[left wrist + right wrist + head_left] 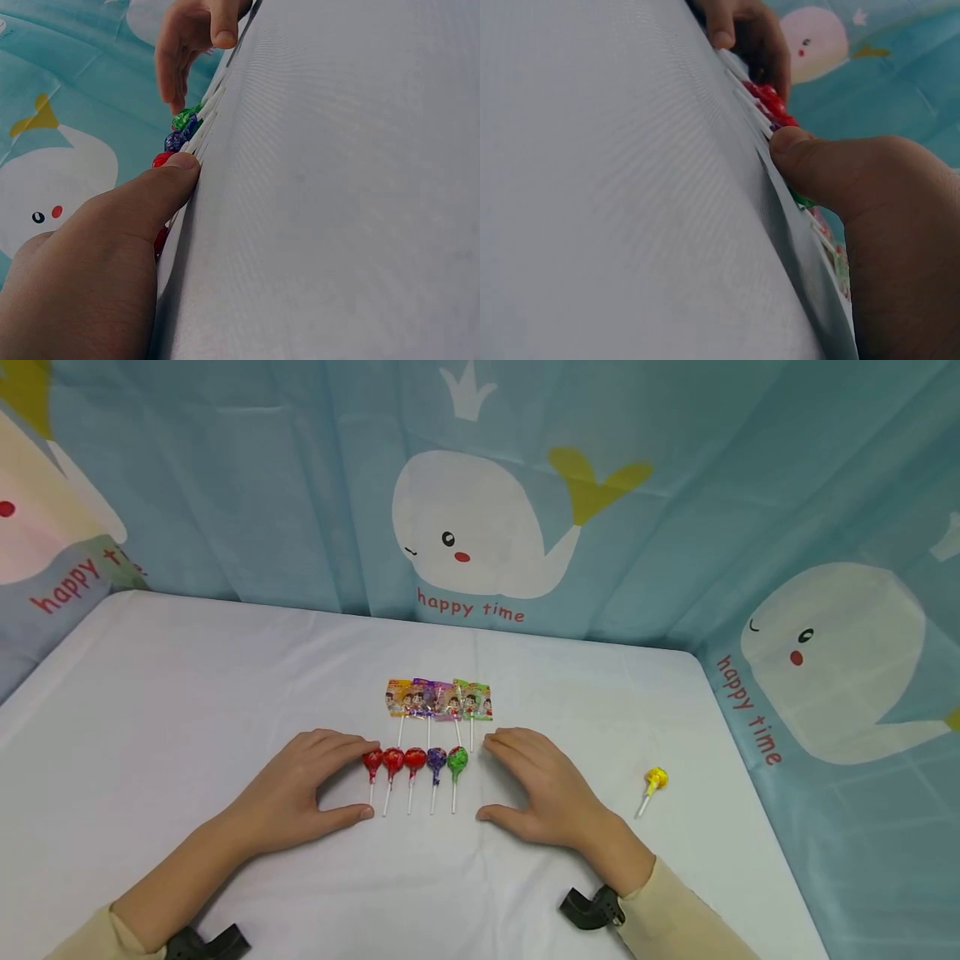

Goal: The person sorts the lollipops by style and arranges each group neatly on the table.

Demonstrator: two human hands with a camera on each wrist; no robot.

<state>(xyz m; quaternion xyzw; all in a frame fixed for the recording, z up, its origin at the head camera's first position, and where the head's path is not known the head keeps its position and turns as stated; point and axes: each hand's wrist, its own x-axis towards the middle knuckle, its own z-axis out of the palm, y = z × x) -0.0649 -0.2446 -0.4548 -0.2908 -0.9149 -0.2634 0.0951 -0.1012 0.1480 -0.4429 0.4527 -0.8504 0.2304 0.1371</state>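
Observation:
Round-headed lollipops lie side by side on the white cloth in the head view: three red ones, among them a middle red lollipop, then a purple lollipop and a green lollipop. My left hand rests at the row's left end, fingertips at the leftmost red head and thumb near its stick's lower end; whether they touch is unclear. Right of the green lollipop, my right hand lies with thumb and fingers spread apart, a small gap from it. Neither hand grips anything. The wrist views show each thumb close up, partly hiding the row.
Just behind the row lie several flat-wrapped lollipops, including an orange packet and a green packet, sticks toward me. A yellow lollipop lies alone at the right. A blue whale-print curtain hangs behind the table.

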